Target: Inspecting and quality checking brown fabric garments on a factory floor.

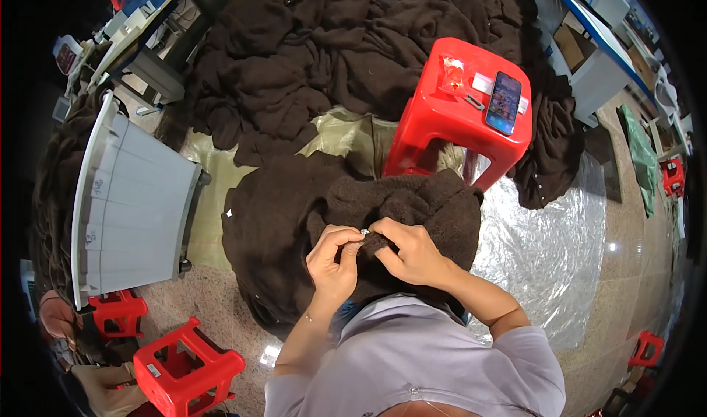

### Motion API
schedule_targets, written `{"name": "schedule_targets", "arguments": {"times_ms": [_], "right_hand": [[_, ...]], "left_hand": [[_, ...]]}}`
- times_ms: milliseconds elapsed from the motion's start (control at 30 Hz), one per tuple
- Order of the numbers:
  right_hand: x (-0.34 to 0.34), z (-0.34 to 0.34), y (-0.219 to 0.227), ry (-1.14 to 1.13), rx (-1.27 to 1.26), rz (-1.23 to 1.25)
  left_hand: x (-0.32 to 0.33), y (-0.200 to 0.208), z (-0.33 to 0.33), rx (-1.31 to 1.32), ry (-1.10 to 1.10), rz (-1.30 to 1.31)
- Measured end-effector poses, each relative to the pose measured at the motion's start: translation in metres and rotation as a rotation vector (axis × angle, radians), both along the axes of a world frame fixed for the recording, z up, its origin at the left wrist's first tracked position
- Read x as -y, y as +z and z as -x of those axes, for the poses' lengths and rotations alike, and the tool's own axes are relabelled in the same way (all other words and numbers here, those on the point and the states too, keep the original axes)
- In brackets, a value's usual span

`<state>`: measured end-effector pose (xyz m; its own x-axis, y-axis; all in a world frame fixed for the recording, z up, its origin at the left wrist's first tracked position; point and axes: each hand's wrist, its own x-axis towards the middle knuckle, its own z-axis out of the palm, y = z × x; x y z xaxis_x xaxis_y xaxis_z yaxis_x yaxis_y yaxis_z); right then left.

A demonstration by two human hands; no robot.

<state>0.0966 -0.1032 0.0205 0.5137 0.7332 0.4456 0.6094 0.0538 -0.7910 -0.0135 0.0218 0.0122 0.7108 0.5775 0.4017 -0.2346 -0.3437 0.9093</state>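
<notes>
A dark brown fleece cloth (280, 211) lies bunched over my lap. My left hand (333, 264) is closed in a pinch, thumb and forefinger together at a small silvery piece (364, 232). It is too small to name, and I cannot tell whether it is fixed to the cloth. Just right of it, my right hand (412, 253) has its fingers curled and grips a fold of the same cloth. The two sets of fingertips are close together, with the shiny piece between them.
Ahead to the right stands a red plastic stool (442, 111) bearing a phone (504, 102), a small clear packet (452, 76) and a small metal tool (473, 102). Brown cloth (331, 41) is heaped beyond. A grey plastic tub (132, 196) is left; another red stool (188, 365) sits lower left.
</notes>
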Motion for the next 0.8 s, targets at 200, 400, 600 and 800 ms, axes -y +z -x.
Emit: {"name": "schedule_targets", "arguments": {"times_ms": [200, 400, 600, 800], "right_hand": [[-0.004, 0.010, -0.010, -0.159, 0.280, -0.093], [-0.009, 0.005, -0.019, -0.215, 0.389, -0.129], [0.009, -0.004, -0.010, 0.022, 0.202, 0.024], [0.006, -0.010, -0.022, 0.448, -0.264, 0.793]], "left_hand": [[0.018, -0.001, -0.002, 0.076, 0.029, -0.073], [0.015, -0.013, 0.006, -0.158, 0.029, 0.274], [-0.033, -0.020, 0.003, -0.688, -0.044, 0.425], [0.014, 0.063, 0.033, -0.248, -0.662, 0.242]]}}
